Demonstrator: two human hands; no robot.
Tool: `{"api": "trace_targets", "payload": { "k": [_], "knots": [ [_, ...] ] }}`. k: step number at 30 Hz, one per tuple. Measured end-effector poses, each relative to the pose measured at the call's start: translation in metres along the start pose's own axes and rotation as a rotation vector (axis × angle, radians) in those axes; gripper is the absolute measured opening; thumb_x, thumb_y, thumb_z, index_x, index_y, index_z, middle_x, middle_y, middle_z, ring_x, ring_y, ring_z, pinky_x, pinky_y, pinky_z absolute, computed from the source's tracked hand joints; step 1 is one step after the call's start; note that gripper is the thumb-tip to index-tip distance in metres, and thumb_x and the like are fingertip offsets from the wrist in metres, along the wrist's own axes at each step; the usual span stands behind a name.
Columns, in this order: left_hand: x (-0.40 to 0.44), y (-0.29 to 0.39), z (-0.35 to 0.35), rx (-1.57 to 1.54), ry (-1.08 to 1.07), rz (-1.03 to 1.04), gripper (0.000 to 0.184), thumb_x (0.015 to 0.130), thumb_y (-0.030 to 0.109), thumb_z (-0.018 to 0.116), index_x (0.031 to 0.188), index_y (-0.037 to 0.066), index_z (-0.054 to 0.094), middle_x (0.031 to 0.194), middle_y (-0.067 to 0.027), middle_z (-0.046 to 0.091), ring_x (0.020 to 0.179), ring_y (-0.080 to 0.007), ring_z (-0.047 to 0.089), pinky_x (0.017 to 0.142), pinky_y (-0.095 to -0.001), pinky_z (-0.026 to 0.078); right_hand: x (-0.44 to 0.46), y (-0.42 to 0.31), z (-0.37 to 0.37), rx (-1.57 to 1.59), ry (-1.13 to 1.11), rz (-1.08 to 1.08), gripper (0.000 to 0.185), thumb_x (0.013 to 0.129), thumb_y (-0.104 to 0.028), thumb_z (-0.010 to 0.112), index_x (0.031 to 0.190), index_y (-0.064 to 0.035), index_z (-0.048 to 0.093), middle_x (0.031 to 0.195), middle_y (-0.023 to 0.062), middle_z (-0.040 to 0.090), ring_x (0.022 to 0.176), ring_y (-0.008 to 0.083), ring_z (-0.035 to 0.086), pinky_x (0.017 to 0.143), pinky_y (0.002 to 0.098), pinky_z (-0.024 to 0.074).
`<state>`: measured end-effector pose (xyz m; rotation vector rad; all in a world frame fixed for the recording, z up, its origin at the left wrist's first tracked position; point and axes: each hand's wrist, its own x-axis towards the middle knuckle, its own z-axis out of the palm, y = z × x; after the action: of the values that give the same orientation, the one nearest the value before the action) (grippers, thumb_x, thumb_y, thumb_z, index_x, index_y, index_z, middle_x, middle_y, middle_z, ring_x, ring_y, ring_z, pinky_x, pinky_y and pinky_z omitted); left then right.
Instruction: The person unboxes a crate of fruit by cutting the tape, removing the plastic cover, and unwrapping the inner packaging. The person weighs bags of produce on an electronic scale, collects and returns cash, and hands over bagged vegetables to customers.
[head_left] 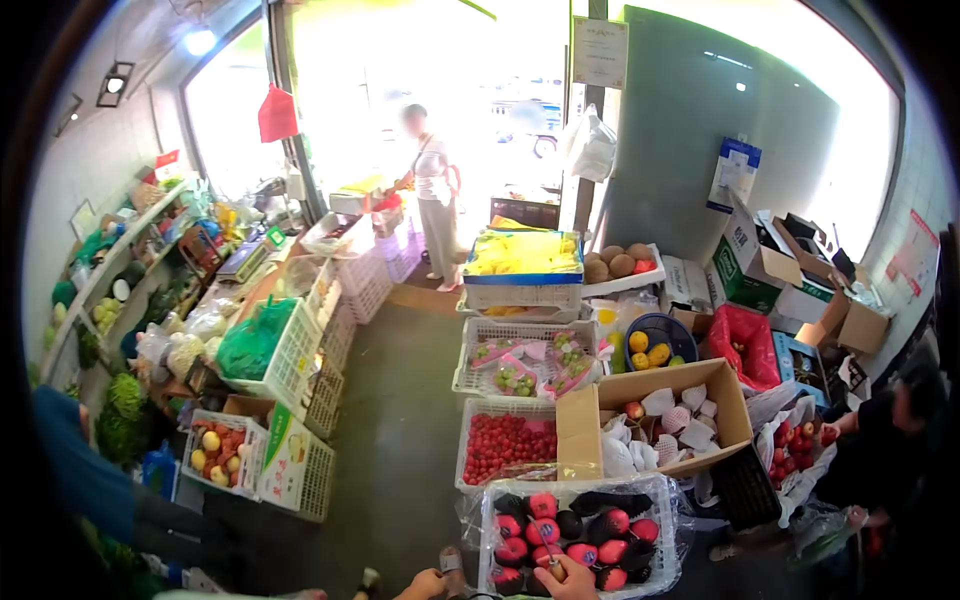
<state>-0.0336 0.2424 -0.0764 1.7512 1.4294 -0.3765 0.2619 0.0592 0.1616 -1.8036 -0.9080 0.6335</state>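
At the bottom edge, my right hand (572, 580) is closed around a slim tool (556, 570) with a brown handle, over the near part of a white crate (487, 540). Pink-red fruit (543, 505), some in black wrapping, fills this crate, and clear plastic lies around its rim. My left hand (425, 585) is left of the crate, partly cut off by the frame, with its fingers curled; what they hold, if anything, is hidden.
Beyond the crate are red berries (510, 445), an open carton (575, 430) and packed grapes (515, 375). A person (433, 190) stands near the doorway. At the right, another person's hand (848, 423) is by red fruit (795, 450). A blue sleeve (80, 460) is at the left.
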Motion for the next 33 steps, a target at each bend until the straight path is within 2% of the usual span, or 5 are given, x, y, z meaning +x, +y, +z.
{"api": "trace_targets", "payload": {
  "k": [13,17,25,29,33],
  "knots": [
    [0.067,-0.075,-0.077,-0.118,0.060,0.042,0.051,0.088,0.050,0.062,0.101,0.002,0.076,0.104,-0.0203,0.074,0.107,-0.0356,0.069,0.096,-0.0422,0.052,0.001,-0.038,0.085,-0.102,0.121,0.152,0.032,0.087,-0.024,0.078,0.110,-0.0040,0.068,0.080,0.0105,0.064,0.070,0.0182,0.056,0.069,0.0333,0.0503],
    [0.044,-0.082,-0.109,-0.124,-0.042,-0.048,0.052,0.094,0.042,0.064,0.121,-0.002,0.068,0.123,-0.0234,0.068,0.116,-0.0380,0.064,0.100,-0.0440,0.050,0.025,-0.065,0.104,0.000,0.170,0.140,0.031,0.088,-0.023,0.077,0.111,-0.0038,0.068,0.085,0.0133,0.067,0.074,0.0215,0.060,0.072,0.0340,0.0514],
    [0.060,-0.108,-0.187,-0.209,-0.052,0.073,0.057,0.096,0.047,0.063,0.120,-0.005,0.067,0.124,-0.0275,0.066,0.116,-0.0419,0.062,0.099,-0.0467,0.047,0.076,-0.103,0.168,0.039,-0.073,0.235,0.028,0.088,-0.024,0.077,0.106,-0.0025,0.071,0.093,0.0152,0.070,0.081,0.0254,0.065,0.077,0.0370,0.0522],
    [0.102,-0.119,-0.227,-0.298,-0.010,-0.114,0.059,0.095,0.054,0.057,0.106,-0.002,0.073,0.108,-0.0263,0.071,0.105,-0.0442,0.065,0.092,-0.0474,0.050,0.109,-0.123,0.204,0.026,-0.044,0.296,0.027,0.087,-0.029,0.079,0.088,-0.0028,0.069,0.074,0.0106,0.065,0.069,0.0201,0.061,0.067,0.0358,0.0516],
    [0.187,-0.150,-0.261,-0.041,-0.032,-0.122,0.059,0.093,0.055,0.056,0.093,-0.001,0.076,0.097,-0.0221,0.073,0.104,-0.0372,0.069,0.092,-0.0428,0.053,0.168,-0.106,0.259,-0.104,-0.075,0.411,0.051,0.089,-0.038,0.078,0.066,-0.0054,0.045,0.056,0.0074,0.045,0.053,0.0173,0.040,0.050,0.0390,0.0369]
  ]
}}
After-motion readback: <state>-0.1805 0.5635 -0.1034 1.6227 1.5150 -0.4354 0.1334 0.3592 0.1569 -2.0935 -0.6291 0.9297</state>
